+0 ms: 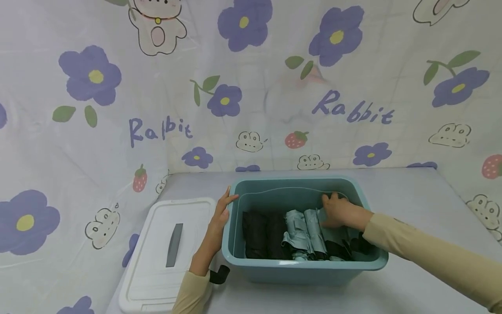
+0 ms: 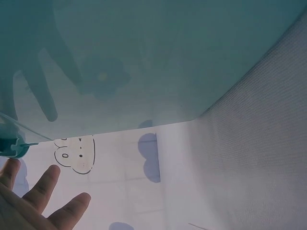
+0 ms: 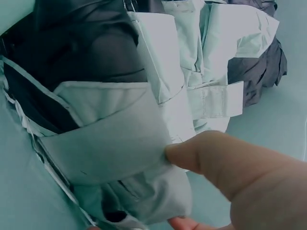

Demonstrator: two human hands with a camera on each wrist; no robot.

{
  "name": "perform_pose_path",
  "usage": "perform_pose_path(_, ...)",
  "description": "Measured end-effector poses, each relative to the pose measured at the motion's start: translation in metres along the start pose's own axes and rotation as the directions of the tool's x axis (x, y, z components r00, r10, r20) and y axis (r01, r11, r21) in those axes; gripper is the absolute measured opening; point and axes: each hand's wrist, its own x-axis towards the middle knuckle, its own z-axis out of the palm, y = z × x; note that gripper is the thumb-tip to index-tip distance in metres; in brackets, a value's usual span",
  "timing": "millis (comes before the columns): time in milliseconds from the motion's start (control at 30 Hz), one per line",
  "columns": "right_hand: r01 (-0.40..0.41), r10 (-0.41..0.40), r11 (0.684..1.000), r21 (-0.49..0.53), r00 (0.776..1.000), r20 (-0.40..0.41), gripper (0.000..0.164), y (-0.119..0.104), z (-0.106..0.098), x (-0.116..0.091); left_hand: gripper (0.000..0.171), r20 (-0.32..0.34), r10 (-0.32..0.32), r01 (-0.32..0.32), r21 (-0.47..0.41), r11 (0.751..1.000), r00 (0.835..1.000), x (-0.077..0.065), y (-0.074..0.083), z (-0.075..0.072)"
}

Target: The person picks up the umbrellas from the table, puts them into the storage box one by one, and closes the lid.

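Note:
A pale blue-green bin [image 1: 298, 274] holds several folded umbrellas standing in a row. Inside its right part, my right hand [image 1: 347, 213] grips a folded umbrella [image 3: 108, 143], pale green with a dark inner side and a strap around it. The thumb presses on the strap and fingertips show at its lower end. Left of it are pale umbrellas [image 1: 299, 231] and dark ones [image 1: 256, 235]. My left hand [image 1: 216, 224] rests against the bin's left rim, its fingers extended and spread in the left wrist view.
Left of the bin lies a white lid [image 1: 147, 257] with a grey handle [image 1: 174, 244]. A small black piece [image 1: 219, 274] sits by the left wrist. Behind the table [image 1: 408, 205] hangs a patterned curtain [image 1: 266, 122] with flowers and rabbits.

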Motion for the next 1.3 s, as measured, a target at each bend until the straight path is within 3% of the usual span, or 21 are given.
perform_pose_path(167, 0.013, -0.013, 1.0, -0.011, 1.0, -0.001, 0.069, 0.001, -0.004, -0.001, 0.045, -0.018, 0.021, -0.021, 0.003, 1.0, 1.0, 0.002, -0.012, 0.002)
perform_pose_path(400, -0.007, 0.001, 0.998, 0.065, 0.997, 0.083, 0.067, -0.001, -0.009, -0.003, 0.047, -0.009, 0.009, -0.008, 0.079, 0.997, 1.0, -0.001, -0.01, 0.0)
perform_pose_path(600, 0.103, -0.116, 0.984, 0.144, 0.99, 0.085, 0.05, -0.001, -0.018, -0.016, 0.045, -0.027, -0.031, 0.035, 0.149, 0.988, 0.999, -0.006, -0.011, -0.004)
perform_pose_path(800, 0.242, -0.25, 0.95, 0.195, 0.968, 0.013, 0.045, 0.003, -0.037, -0.031, 0.045, -0.06, -0.093, 0.105, 0.24, 0.965, 0.994, -0.019, -0.014, -0.013)
perform_pose_path(1000, 0.361, -0.35, 0.902, 0.238, 0.933, -0.09, 0.044, 0.02, -0.047, -0.046, 0.047, -0.027, -0.188, 0.186, 0.334, 0.924, 0.982, -0.037, -0.027, -0.029)
perform_pose_path(1200, 0.457, -0.413, 0.848, 0.267, 0.887, -0.205, 0.049, 0.035, -0.05, -0.062, 0.053, 0.016, -0.277, 0.244, 0.425, 0.871, 0.961, -0.054, -0.04, -0.048)
perform_pose_path(1300, 0.466, -0.41, 0.841, 0.275, 0.88, -0.238, 0.051, 0.043, -0.047, -0.068, 0.053, 0.006, -0.284, 0.25, 0.453, 0.856, 0.959, -0.061, -0.045, -0.059)
